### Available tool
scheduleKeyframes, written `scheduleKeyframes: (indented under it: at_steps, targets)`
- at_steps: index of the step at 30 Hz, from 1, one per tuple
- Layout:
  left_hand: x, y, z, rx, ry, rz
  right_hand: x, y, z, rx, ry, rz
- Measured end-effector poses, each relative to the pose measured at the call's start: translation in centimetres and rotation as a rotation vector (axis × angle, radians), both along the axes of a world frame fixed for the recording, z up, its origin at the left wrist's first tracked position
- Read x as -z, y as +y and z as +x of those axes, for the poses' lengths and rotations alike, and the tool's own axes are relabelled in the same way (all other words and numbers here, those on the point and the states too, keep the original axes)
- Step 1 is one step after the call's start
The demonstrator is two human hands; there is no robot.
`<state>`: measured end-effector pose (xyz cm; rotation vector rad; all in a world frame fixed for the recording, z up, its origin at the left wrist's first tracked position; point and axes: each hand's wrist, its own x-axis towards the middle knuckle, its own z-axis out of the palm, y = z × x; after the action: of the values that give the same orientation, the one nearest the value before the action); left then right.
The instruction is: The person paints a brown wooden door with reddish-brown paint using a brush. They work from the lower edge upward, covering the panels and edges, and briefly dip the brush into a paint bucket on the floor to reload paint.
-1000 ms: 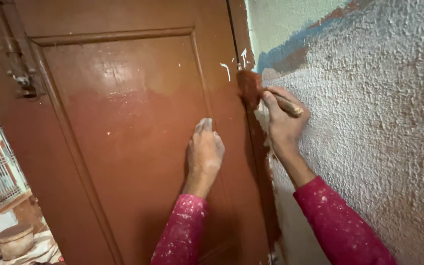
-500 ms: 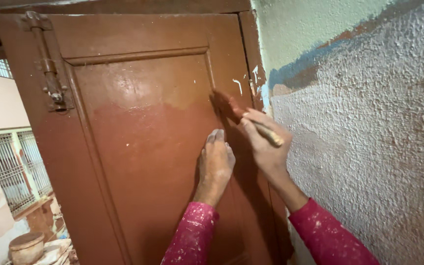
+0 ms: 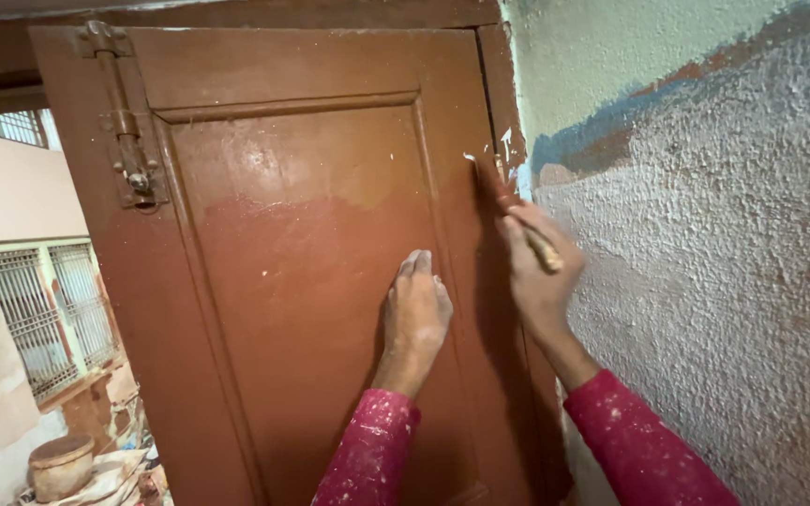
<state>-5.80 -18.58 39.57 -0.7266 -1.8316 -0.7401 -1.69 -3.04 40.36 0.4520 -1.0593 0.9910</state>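
Note:
A brown wooden door (image 3: 311, 281) fills the middle of the head view, its lower panel darker with fresh paint. My left hand (image 3: 416, 314) lies flat on the panel with fingers together, holding nothing. My right hand (image 3: 538, 276) grips a paintbrush (image 3: 508, 201) by its pale handle. The brown bristles touch the door's right stile near some white spots, close to the wall edge. Both sleeves are pink and flecked with paint.
A rough textured wall (image 3: 705, 281) with a blue and brown paint band stands to the right of the door. A metal slide bolt (image 3: 124, 131) sits at the door's upper left. Beyond the door's left edge are a barred window (image 3: 44, 309) and a clay pot (image 3: 60, 464).
The brush has moved from the panel's right side up to the door's right stile near the wall. My left hand has stayed flat on the panel. The view has shifted slightly.

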Motion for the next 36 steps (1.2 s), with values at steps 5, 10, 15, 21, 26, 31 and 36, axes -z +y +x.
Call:
scheduleKeyframes:
  at_steps: [5,10,15,21,26,31,36]
  targets:
    - [0.1,-0.5,0.0,-0.015,0.015,0.004,0.3,-2.2,1.7,0.054,-0.024,0.198]
    - [0.3,-1.3,-0.4,-0.036,-0.004,0.0,-0.5,-3.2,2.7,-0.074,-0.007,0.179]
    - [0.7,-2.4,-0.1,-0.045,0.083,0.002,-0.5,-4.1,2.2,-0.087,-0.037,0.152]
    - [0.4,-3.8,0.8,-0.048,0.028,0.006,1.6,-4.5,3.0,-0.188,-0.154,0.024]
    - [0.2,-5.0,1.5,-0.06,0.023,0.002,0.9,-5.8,3.0,0.105,0.106,0.091]
    - [0.0,-7.2,1.7,-0.09,0.046,0.022,-0.1,-8.9,2.7,0.045,0.063,0.204]
    - [-0.4,-9.0,1.7,-0.133,0.098,0.036,0.4,-12.1,3.3,-0.083,0.064,0.278]
